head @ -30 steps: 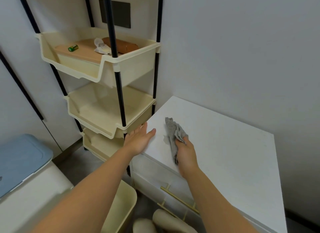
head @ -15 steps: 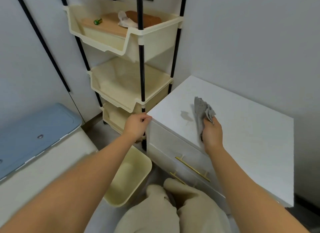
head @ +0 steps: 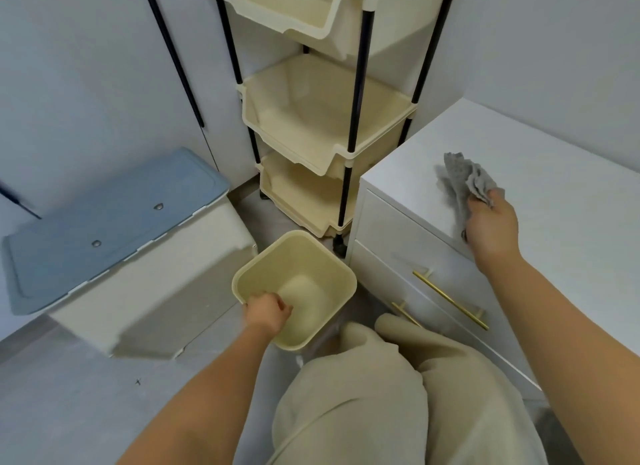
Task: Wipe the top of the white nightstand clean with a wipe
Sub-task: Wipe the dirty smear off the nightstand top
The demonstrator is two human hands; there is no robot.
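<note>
The white nightstand stands at the right, with two drawers and gold handles. My right hand rests at the front edge of its top and grips a crumpled grey wipe, which lies on the top near the front left corner. My left hand is down at the floor, fingers closed over the near rim of a cream plastic bin that stands beside the nightstand's front left corner.
A cream three-tier shelf trolley with black poles stands left of the nightstand against the wall. A white box with a blue lid sits at the left. My knees in beige trousers fill the bottom centre.
My left hand left the nightstand's corner, dropped to the floor and took hold of the cream bin's rim. The view tilted downward. My right hand stays on the top with the wipe.
</note>
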